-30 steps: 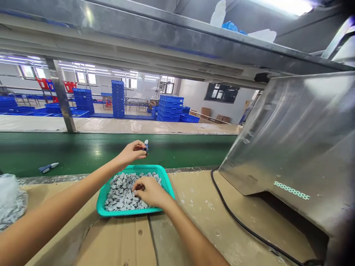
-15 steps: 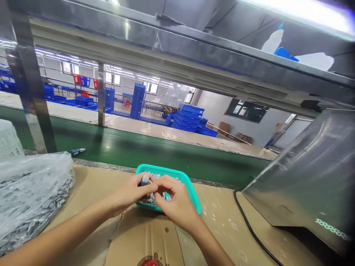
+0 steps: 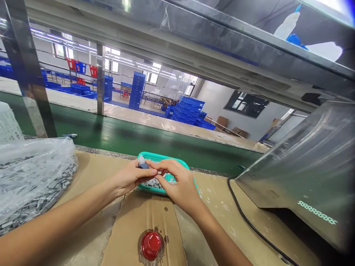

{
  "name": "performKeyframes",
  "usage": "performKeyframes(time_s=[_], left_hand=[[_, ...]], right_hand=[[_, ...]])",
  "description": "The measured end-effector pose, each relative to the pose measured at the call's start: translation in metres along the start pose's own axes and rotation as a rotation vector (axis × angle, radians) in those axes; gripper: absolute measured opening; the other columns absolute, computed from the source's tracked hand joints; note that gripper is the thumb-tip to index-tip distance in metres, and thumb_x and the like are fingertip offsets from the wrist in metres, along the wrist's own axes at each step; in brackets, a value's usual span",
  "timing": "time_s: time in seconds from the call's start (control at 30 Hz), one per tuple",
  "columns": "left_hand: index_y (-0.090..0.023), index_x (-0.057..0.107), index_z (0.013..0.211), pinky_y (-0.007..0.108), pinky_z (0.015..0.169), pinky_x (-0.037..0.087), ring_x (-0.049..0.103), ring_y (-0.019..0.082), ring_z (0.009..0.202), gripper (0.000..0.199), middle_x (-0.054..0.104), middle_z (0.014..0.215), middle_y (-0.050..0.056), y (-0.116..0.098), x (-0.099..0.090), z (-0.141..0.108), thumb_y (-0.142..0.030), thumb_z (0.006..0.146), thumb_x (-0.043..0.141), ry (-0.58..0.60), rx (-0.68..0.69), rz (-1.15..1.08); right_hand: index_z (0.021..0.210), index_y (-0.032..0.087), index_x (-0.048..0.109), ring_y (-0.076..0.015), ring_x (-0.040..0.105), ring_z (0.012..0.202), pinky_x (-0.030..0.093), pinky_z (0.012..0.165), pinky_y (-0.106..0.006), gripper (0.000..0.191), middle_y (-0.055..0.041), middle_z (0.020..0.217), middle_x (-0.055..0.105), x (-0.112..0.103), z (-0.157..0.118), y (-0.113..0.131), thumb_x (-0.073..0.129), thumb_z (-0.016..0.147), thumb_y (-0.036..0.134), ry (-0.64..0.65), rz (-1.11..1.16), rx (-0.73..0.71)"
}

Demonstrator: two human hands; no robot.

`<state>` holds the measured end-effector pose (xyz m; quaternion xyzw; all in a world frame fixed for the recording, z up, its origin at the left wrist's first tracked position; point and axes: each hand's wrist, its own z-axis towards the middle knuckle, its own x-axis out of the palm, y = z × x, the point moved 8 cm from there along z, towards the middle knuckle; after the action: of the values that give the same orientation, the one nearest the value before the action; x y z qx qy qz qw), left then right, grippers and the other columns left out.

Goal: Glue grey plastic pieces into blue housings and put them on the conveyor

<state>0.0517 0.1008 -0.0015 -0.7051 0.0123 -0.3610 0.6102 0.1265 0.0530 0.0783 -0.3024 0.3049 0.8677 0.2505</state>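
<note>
My left hand is closed around a small dark blue plastic piece with a whitish tip, which sticks up between thumb and fingers. My right hand pinches a small white piece right at the left thumb's tip; its exact kind is too small to make out. Both hands are over a turquoise plastic basket holding many small white and grey parts. Nearer me, a red dome-shaped object sits on a cardboard sheet, with a wet stain around it.
A clear plastic bag of grey parts lies at left. Beyond the basket runs a green conveyor belt, with a small blue-and-white piece on it. A metal panel and black cable are at right. A shelf beam crosses above.
The view has tilted down, so the red object shows fully. My hands stay together over the basket, and a small white piece now shows between my right fingertips.
</note>
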Motion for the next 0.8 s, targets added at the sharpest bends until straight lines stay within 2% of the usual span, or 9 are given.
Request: performKeyframes(time_s=[0.13, 0.3, 0.4, 0.5, 0.63, 0.7, 0.8], left_hand=[[-0.015, 0.056, 0.067, 0.022, 0.068, 0.041, 0.053, 0.008, 0.064, 0.019, 0.058, 0.064, -0.002, 0.0, 0.004, -0.006, -0.017, 0.055, 0.071, -0.005, -0.034, 0.079], [-0.014, 0.05, 0.058, 0.019, 0.052, 0.035, 0.046, 0.005, 0.052, 0.021, 0.052, 0.054, -0.004, 0.004, 0.011, -0.008, -0.02, 0.055, 0.07, 0.013, -0.057, 0.174], [-0.014, 0.047, 0.055, 0.019, 0.052, 0.034, 0.045, 0.005, 0.052, 0.025, 0.051, 0.054, -0.004, 0.011, 0.01, -0.008, -0.022, 0.053, 0.071, 0.001, -0.092, 0.185], [-0.015, 0.049, 0.063, 0.02, 0.052, 0.033, 0.044, 0.005, 0.053, 0.024, 0.051, 0.058, -0.004, 0.016, 0.012, -0.01, -0.022, 0.054, 0.069, 0.032, -0.137, 0.186], [-0.016, 0.049, 0.076, 0.019, 0.049, 0.031, 0.044, 0.006, 0.054, 0.021, 0.049, 0.061, -0.004, 0.011, 0.006, -0.013, -0.014, 0.058, 0.061, -0.027, -0.167, 0.169], [-0.016, 0.047, 0.075, 0.019, 0.048, 0.032, 0.048, 0.007, 0.058, 0.025, 0.051, 0.067, -0.002, 0.006, -0.001, -0.012, -0.002, 0.055, 0.053, -0.079, -0.166, 0.105], [-0.015, 0.044, 0.072, 0.02, 0.054, 0.04, 0.053, 0.009, 0.066, 0.032, 0.052, 0.072, 0.001, 0.002, -0.007, -0.01, 0.007, 0.049, 0.04, -0.114, -0.178, 0.012]], right_hand=[[0.078, 0.019, 0.06, -0.0137, 0.058, 0.074, 0.046, 0.069, -0.026, 0.013, -0.0019, 0.078, 0.064, -0.005, -0.008, 0.005, 0.05, 0.075, 0.012, 0.037, -0.01, -0.031], [0.072, 0.019, 0.06, -0.0137, 0.058, 0.073, 0.047, 0.066, -0.026, 0.013, -0.002, 0.076, 0.063, -0.012, -0.022, 0.006, 0.05, 0.073, 0.009, -0.027, -0.043, 0.026], [0.071, 0.019, 0.06, -0.014, 0.058, 0.073, 0.047, 0.065, -0.026, 0.016, -0.0028, 0.076, 0.062, -0.012, -0.025, 0.009, 0.05, 0.072, 0.008, -0.02, -0.087, 0.013], [0.071, 0.019, 0.061, -0.0136, 0.058, 0.07, 0.047, 0.063, -0.025, 0.016, -0.0022, 0.073, 0.062, -0.013, -0.029, 0.01, 0.05, 0.072, 0.007, 0.014, -0.09, 0.016], [0.072, 0.02, 0.061, -0.0154, 0.059, 0.071, 0.049, 0.064, -0.027, 0.012, -0.0028, 0.073, 0.063, -0.015, -0.052, 0.002, 0.054, 0.072, 0.011, 0.048, 0.009, 0.185], [0.073, 0.021, 0.062, -0.0155, 0.059, 0.07, 0.05, 0.063, -0.026, 0.01, -0.0033, 0.073, 0.063, -0.009, -0.072, 0.001, 0.055, 0.072, 0.013, 0.105, 0.102, 0.282], [0.075, 0.021, 0.063, -0.0145, 0.06, 0.069, 0.05, 0.062, -0.024, 0.013, -0.0038, 0.073, 0.064, 0.003, -0.099, 0.006, 0.054, 0.073, 0.012, 0.175, 0.172, 0.335]])
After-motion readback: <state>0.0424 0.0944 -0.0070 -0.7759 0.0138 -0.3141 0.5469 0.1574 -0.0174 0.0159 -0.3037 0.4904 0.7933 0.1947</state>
